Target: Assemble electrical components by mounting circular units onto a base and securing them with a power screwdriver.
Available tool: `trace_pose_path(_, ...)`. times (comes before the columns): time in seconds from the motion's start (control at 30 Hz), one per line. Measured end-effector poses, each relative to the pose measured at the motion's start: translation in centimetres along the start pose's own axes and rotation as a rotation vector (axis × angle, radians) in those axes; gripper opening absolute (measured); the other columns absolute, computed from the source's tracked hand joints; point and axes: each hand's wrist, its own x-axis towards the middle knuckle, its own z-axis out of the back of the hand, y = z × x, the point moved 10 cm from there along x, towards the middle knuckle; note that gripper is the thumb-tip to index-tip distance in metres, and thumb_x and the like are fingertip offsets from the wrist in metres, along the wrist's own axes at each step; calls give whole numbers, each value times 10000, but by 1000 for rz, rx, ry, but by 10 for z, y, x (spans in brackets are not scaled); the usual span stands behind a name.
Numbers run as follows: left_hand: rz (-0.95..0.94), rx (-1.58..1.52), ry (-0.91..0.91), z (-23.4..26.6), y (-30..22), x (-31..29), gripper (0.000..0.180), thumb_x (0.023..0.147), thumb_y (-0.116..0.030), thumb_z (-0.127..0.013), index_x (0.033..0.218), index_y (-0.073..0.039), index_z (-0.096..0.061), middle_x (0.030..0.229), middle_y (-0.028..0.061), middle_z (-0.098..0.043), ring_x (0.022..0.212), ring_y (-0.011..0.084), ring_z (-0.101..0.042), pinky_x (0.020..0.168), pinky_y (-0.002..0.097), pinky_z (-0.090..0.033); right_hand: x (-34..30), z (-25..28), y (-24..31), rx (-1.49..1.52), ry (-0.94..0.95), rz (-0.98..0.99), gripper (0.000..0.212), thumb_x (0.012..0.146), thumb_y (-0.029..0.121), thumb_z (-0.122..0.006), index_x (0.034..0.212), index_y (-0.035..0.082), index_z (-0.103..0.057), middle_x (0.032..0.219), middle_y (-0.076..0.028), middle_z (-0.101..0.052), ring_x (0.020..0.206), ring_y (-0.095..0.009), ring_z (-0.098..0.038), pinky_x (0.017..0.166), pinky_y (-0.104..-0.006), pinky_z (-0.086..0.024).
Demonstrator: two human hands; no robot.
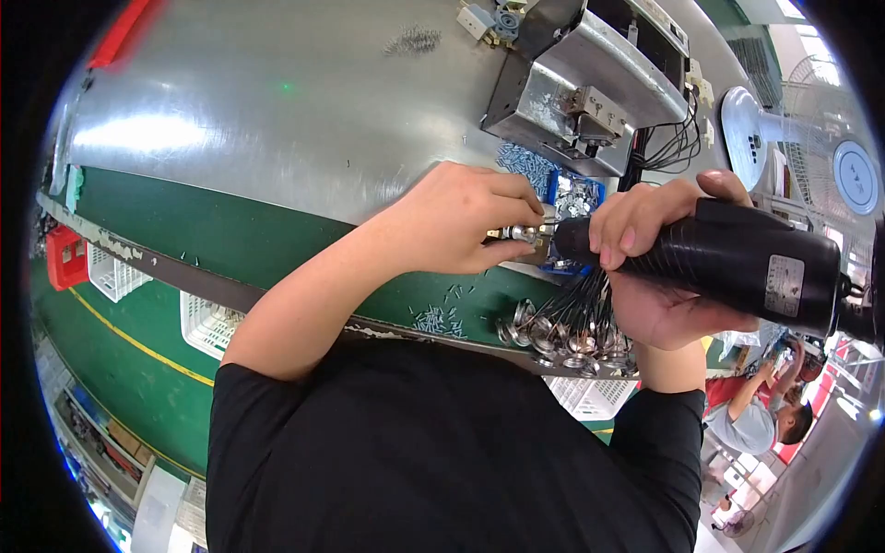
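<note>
My right hand (645, 249) is wrapped round a black electric screwdriver (747, 263), which lies sideways with its nose toward the left. Between the thumb and fingers of my left hand (466, 217) is a small shiny metal fitting (522, 234), right at the screwdriver's tip. The contact between bit and fitting is partly covered by my fingers. Just beyond them stands a blue bin (553, 189) of small metal parts, next to a heap of bluish screws (525, 164). Nearer to me, below the screwdriver, lies a bundle of round metal parts on black wires (576, 341).
A metal fixture (590, 83) stands at the back right, with black cables (678, 143) beside it. Loose screws (438, 321) lie on the green bench strip. White crates (207, 323) sit below the bench edge. A fan (853, 175) and another person (761, 415) are at the right.
</note>
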Motion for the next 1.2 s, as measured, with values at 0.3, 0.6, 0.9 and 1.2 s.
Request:
trace_pose_path(0.3, -15, 30, -42, -2, 3, -3, 243, 854, -287, -830, 995, -95, -780, 1069, 3, -746, 909, 260, -745, 745, 387, -594, -7, -3, -1, 100, 22, 137, 1072, 704, 900, -697, 1307, 54, -433, 802, -118, -612, 621, -238, -614, 619, -404, -544)
trace_pose_path(0.6, -19, 37, -47, -2, 2, -3, 244, 857, -294, -823, 989, -94, -780, 1069, 8, -743, 897, 260, -747, 737, 388, -596, -8, -11, 1, 18, 105, 104, 949, 792, 840, -701, 1260, 57, -440, 827, -144, -631, 636, -252, -623, 619, -413, -543)
trace_pose_path(0.9, -19, 47, -20, 1, -1, 0, 268, 815, -181, -852, 1056, -84, -787, 1079, 42, -758, 920, 278, -746, 764, 382, -603, -4, -9, -1, 86, 110, 105, 1010, 831, 840, -687, 1414, 61, -418, 815, -134, -622, 671, -257, -633, 656, -426, -538)
trace_pose_path(1.2, -38, -17, -18, 0, -3, 0, 280, 803, -154, -860, 1046, -72, -748, 1085, 61, -766, 951, 283, -759, 763, 391, -610, 69, 48, 35, 32, -104, 235, 1090, 885, 963, -387, 1537, 90, -411, 829, -70, -560, 649, -199, -554, 621, -384, -469)
